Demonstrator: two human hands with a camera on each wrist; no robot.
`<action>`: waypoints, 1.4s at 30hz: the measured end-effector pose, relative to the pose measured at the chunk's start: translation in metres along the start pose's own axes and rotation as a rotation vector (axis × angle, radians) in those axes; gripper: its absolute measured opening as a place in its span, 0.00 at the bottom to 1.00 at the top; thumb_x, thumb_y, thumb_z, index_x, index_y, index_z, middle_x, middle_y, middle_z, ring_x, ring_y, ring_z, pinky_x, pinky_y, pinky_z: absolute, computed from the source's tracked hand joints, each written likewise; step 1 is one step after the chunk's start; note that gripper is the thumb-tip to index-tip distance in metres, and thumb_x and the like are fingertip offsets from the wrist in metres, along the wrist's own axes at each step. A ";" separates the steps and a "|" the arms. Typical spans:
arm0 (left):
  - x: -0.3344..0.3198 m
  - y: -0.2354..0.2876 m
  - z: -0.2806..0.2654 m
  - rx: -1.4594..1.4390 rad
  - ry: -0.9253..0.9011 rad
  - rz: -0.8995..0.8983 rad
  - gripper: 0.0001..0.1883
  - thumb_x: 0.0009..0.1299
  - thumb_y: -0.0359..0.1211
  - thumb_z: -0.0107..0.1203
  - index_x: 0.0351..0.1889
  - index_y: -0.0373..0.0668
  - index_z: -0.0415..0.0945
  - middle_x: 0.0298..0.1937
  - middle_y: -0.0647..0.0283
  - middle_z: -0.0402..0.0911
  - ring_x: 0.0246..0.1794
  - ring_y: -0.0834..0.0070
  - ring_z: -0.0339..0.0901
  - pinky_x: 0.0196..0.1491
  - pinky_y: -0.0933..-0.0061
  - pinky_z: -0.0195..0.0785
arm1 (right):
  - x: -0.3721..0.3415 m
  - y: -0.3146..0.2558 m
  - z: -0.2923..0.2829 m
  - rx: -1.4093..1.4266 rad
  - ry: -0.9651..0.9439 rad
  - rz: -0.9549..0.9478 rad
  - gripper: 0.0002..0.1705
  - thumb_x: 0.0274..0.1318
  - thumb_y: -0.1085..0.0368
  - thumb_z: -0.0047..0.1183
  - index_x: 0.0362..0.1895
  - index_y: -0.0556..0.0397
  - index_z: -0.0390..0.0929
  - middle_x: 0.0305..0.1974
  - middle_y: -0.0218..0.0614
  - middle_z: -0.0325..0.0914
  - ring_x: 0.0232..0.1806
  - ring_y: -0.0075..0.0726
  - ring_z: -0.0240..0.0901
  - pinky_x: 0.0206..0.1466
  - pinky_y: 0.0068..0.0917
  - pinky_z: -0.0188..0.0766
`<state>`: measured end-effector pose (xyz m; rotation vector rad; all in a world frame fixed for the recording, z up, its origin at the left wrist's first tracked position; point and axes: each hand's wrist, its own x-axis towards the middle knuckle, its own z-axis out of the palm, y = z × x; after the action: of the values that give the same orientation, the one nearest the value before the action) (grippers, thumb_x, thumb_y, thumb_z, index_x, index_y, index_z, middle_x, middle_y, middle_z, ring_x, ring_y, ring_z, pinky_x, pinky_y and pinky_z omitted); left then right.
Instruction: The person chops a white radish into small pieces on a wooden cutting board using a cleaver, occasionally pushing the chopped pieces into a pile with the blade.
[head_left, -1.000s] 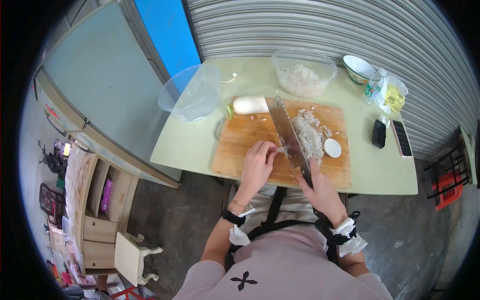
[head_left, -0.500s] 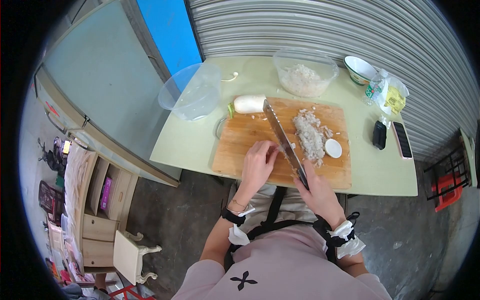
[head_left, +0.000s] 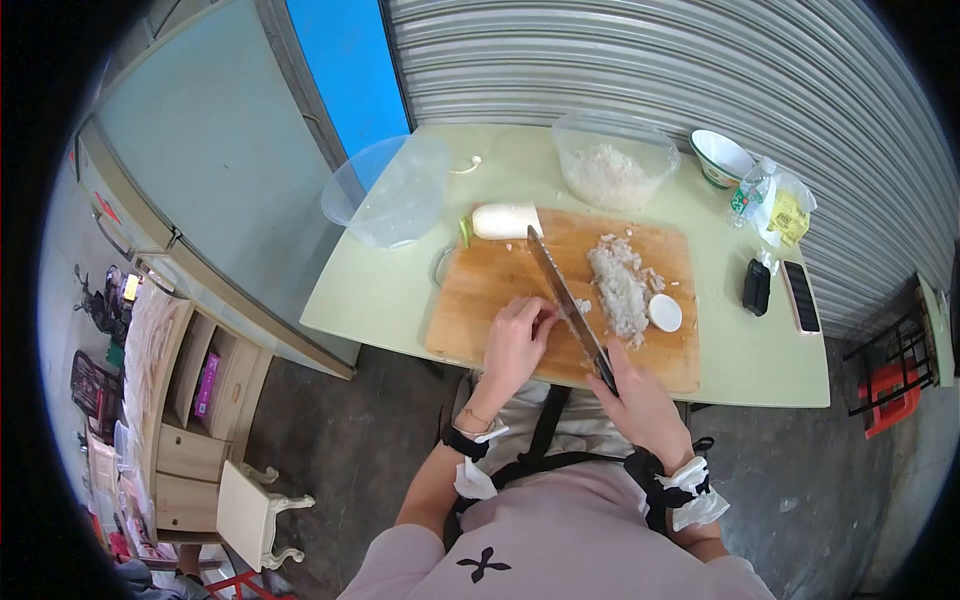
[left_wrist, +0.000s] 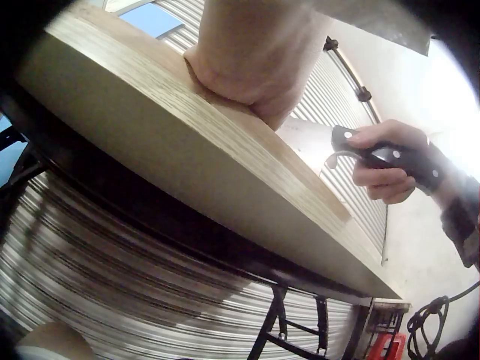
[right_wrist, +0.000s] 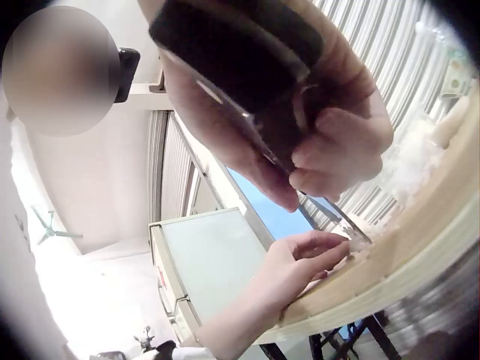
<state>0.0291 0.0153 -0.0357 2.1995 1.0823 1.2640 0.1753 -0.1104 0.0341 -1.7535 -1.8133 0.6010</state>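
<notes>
My right hand [head_left: 642, 402] grips the black riveted handle [left_wrist: 390, 156] of a cleaver [head_left: 566, 298], whose blade points away from me over the wooden cutting board [head_left: 470, 300]. Just left of the blade, my left hand [head_left: 512, 342] has its fingers curled down at the board, pinching a small white radish piece [right_wrist: 358, 246] mostly hidden by the fingertips. Chopped white radish [head_left: 622, 285] lies heaped to the right of the blade. A thick length of white radish [head_left: 505, 221] with a green end lies at the board's far left.
A round white piece [head_left: 665, 313] sits beside the heap. Behind the board stand an empty clear tub [head_left: 400, 205] and a clear tub of shredded radish [head_left: 612, 180]. At the right are a bowl [head_left: 720, 158], a bottle [head_left: 752, 192], a black case [head_left: 757, 287] and a phone [head_left: 800, 297].
The cleaver's tip has swung left, away from the chopped heap, and its blade has turned more edge-on. The left hand has stayed nearly in place, and the head view has tilted slightly.
</notes>
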 end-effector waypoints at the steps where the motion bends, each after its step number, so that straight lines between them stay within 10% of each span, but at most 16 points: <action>1: 0.000 0.001 0.001 -0.028 -0.003 -0.023 0.04 0.59 0.25 0.58 0.30 0.39 0.74 0.27 0.57 0.75 0.29 0.59 0.73 0.35 0.62 0.65 | 0.000 0.001 -0.001 -0.003 0.003 -0.002 0.18 0.59 0.62 0.48 0.48 0.58 0.58 0.23 0.57 0.73 0.28 0.67 0.71 0.31 0.55 0.66; 19: 0.000 0.001 0.000 0.000 -0.013 -0.012 0.07 0.58 0.27 0.61 0.32 0.39 0.74 0.29 0.60 0.74 0.30 0.66 0.75 0.32 0.69 0.68 | 0.005 0.023 -0.009 0.185 0.060 0.054 0.23 0.56 0.63 0.51 0.54 0.56 0.61 0.30 0.58 0.74 0.35 0.66 0.72 0.35 0.49 0.65; 21: -0.001 -0.001 0.002 0.031 0.029 0.031 0.07 0.59 0.27 0.61 0.33 0.39 0.74 0.30 0.60 0.74 0.31 0.66 0.75 0.33 0.69 0.69 | 0.004 0.036 -0.009 0.120 0.145 -0.035 0.30 0.56 0.65 0.53 0.61 0.56 0.59 0.25 0.44 0.75 0.22 0.43 0.75 0.27 0.34 0.68; 23: 0.000 0.000 0.002 0.063 0.076 0.078 0.07 0.59 0.27 0.61 0.33 0.39 0.74 0.32 0.60 0.74 0.31 0.65 0.75 0.34 0.70 0.69 | 0.004 0.035 -0.016 0.133 0.149 -0.027 0.29 0.53 0.63 0.54 0.57 0.58 0.61 0.30 0.56 0.75 0.35 0.63 0.74 0.34 0.42 0.69; 31: 0.001 0.007 -0.002 -0.109 0.004 -0.090 0.05 0.63 0.26 0.58 0.35 0.38 0.74 0.31 0.59 0.73 0.28 0.68 0.76 0.31 0.73 0.69 | 0.011 0.047 -0.003 0.598 0.095 0.061 0.31 0.54 0.72 0.53 0.63 0.57 0.61 0.25 0.37 0.74 0.16 0.27 0.71 0.17 0.24 0.68; 42: 0.002 -0.005 0.001 -0.285 0.124 -0.122 0.05 0.70 0.26 0.49 0.41 0.36 0.67 0.36 0.57 0.77 0.32 0.72 0.75 0.37 0.74 0.69 | 0.002 0.019 -0.016 0.814 0.211 0.136 0.33 0.48 0.77 0.53 0.62 0.54 0.66 0.29 0.31 0.72 0.17 0.22 0.68 0.18 0.19 0.64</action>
<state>0.0284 0.0195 -0.0381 1.8394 0.9956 1.4188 0.1998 -0.1080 0.0343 -1.3051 -1.0715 0.9916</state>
